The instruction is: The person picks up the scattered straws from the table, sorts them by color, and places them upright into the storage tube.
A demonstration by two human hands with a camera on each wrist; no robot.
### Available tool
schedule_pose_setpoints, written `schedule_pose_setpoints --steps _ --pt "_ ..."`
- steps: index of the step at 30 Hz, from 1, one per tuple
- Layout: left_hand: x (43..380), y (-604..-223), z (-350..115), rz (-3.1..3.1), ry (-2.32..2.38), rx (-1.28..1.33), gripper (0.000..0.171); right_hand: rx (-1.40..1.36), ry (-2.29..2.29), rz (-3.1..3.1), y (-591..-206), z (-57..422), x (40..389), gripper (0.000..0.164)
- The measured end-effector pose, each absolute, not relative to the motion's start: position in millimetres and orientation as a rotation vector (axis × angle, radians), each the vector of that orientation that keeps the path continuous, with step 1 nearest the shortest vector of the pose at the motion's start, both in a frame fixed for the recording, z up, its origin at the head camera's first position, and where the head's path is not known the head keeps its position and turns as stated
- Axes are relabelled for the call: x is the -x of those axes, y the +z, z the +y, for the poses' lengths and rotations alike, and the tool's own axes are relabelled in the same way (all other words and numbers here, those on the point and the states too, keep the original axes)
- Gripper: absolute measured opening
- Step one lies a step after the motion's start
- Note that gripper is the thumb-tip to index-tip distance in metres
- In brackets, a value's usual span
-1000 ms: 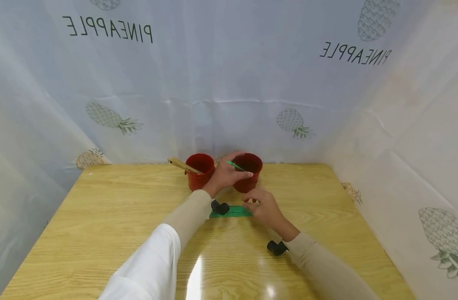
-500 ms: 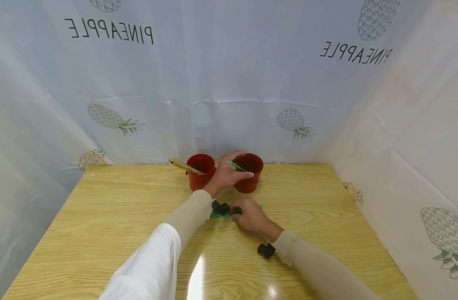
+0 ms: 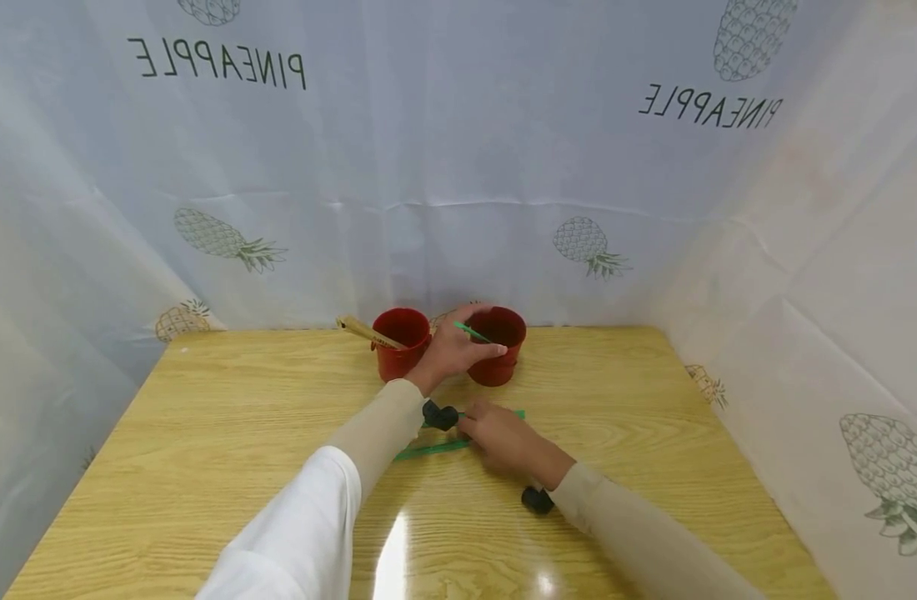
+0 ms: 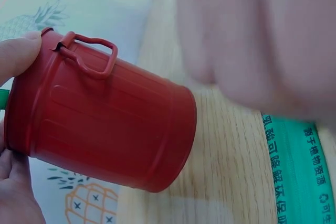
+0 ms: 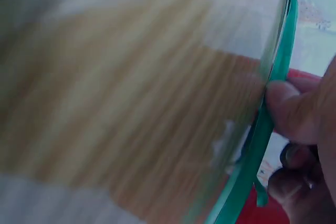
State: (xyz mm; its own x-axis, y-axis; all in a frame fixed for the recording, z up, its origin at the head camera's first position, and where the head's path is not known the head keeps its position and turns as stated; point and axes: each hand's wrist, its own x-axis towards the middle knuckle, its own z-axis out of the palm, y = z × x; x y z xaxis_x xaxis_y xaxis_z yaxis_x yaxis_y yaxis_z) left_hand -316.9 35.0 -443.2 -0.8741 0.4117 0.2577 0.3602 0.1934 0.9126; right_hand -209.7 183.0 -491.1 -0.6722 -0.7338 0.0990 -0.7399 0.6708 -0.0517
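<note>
My left hand (image 3: 451, 350) grips the rim of the right red bucket (image 3: 496, 372), thumb and fingers on opposite sides of it. A thin green stick (image 3: 472, 332) shows in its mouth. The bucket (image 4: 110, 114) stands upright on the table in the head view, its wire handle folded against the side. My right hand (image 3: 503, 437) pinches a thin green strip (image 5: 260, 145) between thumb and fingers; its free end (image 3: 432, 450) points left. Another flat green strip (image 4: 296, 166), printed with dark characters, lies on the table, partly hidden by my right hand.
Left of my left hand stands a second red bucket (image 3: 400, 360), with a wooden stick (image 3: 368, 332) leaning over its rim. Both buckets stand near the wooden table's (image 3: 226, 467) back edge, before a pineapple-print curtain (image 3: 458, 150).
My right hand has moved left and slightly down to the green strips, and one strip is now lifted from the other. My left hand has stayed on the bucket.
</note>
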Motion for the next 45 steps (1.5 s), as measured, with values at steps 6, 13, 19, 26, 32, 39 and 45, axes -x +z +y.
schedule_pose_setpoints --steps 6,13,19,26,32,39,45 --pt "318 -444 33 2.397 1.809 -0.774 0.068 -1.307 -0.121 -2.679 -486 197 199 0.016" --pt "317 -444 34 2.397 1.79 -0.774 0.068 -1.234 0.0 -2.62 -477 227 193 0.028" --pt "317 -443 35 2.396 1.784 -0.77 0.067 -1.111 0.254 -2.583 -464 260 200 0.027" --pt "316 -444 35 2.372 1.809 -0.78 0.067 -1.041 0.398 -2.263 -445 275 224 0.023" --pt "317 -446 36 2.37 1.822 -0.862 0.067 -0.928 0.613 -2.155 -428 259 239 0.017" --pt "317 -447 38 2.252 1.903 -0.894 0.061 -0.822 0.926 -2.102 -423 230 260 0.015" --pt "319 -447 39 2.291 1.893 -0.946 0.048 -0.744 1.057 -2.095 -421 213 277 0.008"
